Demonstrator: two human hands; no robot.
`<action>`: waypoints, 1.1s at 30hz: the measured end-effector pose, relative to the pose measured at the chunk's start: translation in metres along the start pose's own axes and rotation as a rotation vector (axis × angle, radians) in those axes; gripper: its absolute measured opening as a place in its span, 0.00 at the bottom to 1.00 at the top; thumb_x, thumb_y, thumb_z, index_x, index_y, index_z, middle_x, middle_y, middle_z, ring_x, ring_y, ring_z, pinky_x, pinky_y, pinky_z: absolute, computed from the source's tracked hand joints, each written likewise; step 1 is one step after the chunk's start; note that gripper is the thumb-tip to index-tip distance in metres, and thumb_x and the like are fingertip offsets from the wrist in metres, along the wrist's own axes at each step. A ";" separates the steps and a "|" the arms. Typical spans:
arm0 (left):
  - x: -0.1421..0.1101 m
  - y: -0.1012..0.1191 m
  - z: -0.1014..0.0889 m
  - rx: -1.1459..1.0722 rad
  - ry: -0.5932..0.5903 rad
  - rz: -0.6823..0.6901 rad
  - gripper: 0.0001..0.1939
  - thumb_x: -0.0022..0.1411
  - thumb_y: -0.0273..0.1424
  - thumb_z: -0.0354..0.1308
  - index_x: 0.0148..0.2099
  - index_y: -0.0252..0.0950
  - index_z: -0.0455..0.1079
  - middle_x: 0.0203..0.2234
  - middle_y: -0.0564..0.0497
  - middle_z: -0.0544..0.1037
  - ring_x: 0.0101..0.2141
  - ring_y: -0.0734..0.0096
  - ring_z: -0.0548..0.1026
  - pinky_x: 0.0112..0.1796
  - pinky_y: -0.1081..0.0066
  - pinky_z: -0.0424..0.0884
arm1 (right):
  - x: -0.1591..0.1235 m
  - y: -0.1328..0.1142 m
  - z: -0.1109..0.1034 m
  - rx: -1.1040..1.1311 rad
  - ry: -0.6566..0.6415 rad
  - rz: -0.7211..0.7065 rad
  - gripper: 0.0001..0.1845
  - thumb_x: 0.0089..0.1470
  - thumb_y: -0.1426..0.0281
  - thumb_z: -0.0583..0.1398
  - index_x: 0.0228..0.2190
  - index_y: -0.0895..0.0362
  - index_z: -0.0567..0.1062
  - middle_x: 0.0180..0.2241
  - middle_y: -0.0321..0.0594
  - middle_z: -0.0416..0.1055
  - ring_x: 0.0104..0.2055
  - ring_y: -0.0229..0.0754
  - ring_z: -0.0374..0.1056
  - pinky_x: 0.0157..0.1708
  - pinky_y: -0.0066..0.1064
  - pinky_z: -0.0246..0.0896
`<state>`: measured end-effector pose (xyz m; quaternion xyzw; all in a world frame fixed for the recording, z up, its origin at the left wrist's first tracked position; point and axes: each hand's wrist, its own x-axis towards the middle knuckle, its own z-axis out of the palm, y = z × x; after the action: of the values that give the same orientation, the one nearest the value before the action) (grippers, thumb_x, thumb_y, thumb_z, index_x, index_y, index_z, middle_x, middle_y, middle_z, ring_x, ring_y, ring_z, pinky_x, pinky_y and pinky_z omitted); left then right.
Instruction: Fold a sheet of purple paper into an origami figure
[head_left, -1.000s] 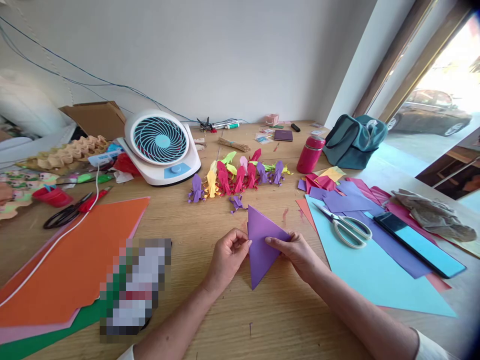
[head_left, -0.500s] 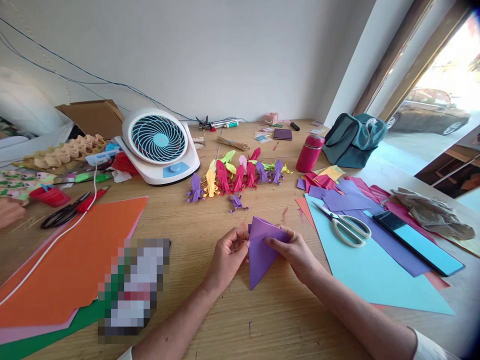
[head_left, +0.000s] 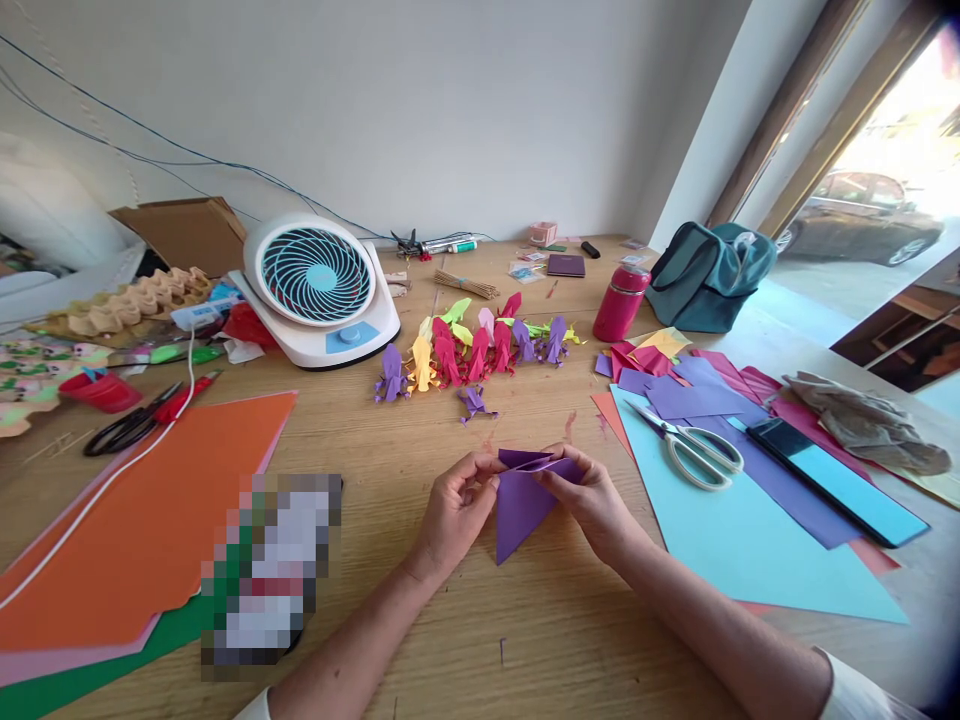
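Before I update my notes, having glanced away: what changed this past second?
The top corner of the purple paper came down, its layers parting. Another person's hand disappeared at far left. Left hand and right hand still hold the paper; white-handled scissors stayed.

Bare strip of table [head_left: 349, 430] runs between the orange sheet [head_left: 157, 530] and left hand [head_left: 457, 508]; the fan [head_left: 320, 280] stands tall at its far end. Straight ahead, past the purple paper [head_left: 519, 515], paper figures [head_left: 478, 352] block the way; narrow gap between them and the upright bottle [head_left: 622, 303]. Right hand [head_left: 602, 503]: scissors [head_left: 679, 440] lie nearby, outward. White cable [head_left: 135, 454] crosses the orange sheet.
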<state>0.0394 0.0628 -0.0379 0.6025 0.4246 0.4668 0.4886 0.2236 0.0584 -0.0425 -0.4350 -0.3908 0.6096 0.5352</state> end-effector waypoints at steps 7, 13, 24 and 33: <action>-0.001 -0.003 0.003 -0.003 0.091 0.034 0.04 0.60 0.27 0.59 0.35 0.38 0.66 0.27 0.56 0.72 0.26 0.78 0.68 0.28 0.79 0.64 | -0.003 -0.004 0.003 -0.018 -0.061 -0.030 0.15 0.44 0.60 0.71 0.29 0.56 0.77 0.27 0.34 0.71 0.29 0.36 0.62 0.30 0.27 0.56; 0.004 -0.002 0.002 -0.144 0.010 -0.033 0.06 0.59 0.30 0.59 0.40 0.37 0.68 0.26 0.56 0.72 0.24 0.76 0.68 0.25 0.78 0.64 | -0.004 -0.007 0.002 -0.036 -0.113 -0.055 0.12 0.48 0.59 0.70 0.30 0.54 0.80 0.31 0.37 0.73 0.32 0.39 0.64 0.33 0.28 0.59; 0.002 0.000 -0.003 -0.211 -0.029 -0.217 0.18 0.59 0.46 0.62 0.44 0.37 0.71 0.27 0.53 0.76 0.25 0.72 0.71 0.26 0.76 0.63 | -0.005 -0.017 0.002 -0.163 -0.199 -0.165 0.12 0.51 0.56 0.67 0.27 0.52 0.82 0.40 0.43 0.73 0.41 0.45 0.67 0.36 0.32 0.61; -0.002 0.005 -0.004 -0.469 -0.281 -0.424 0.23 0.61 0.47 0.60 0.53 0.40 0.72 0.44 0.46 0.79 0.41 0.63 0.78 0.35 0.71 0.73 | 0.000 -0.016 -0.003 -0.297 -0.194 -0.298 0.12 0.54 0.57 0.65 0.28 0.51 0.83 0.38 0.44 0.73 0.42 0.45 0.68 0.38 0.33 0.62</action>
<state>0.0351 0.0608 -0.0333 0.4308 0.3501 0.3522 0.7536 0.2318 0.0607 -0.0287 -0.3861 -0.5857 0.4985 0.5094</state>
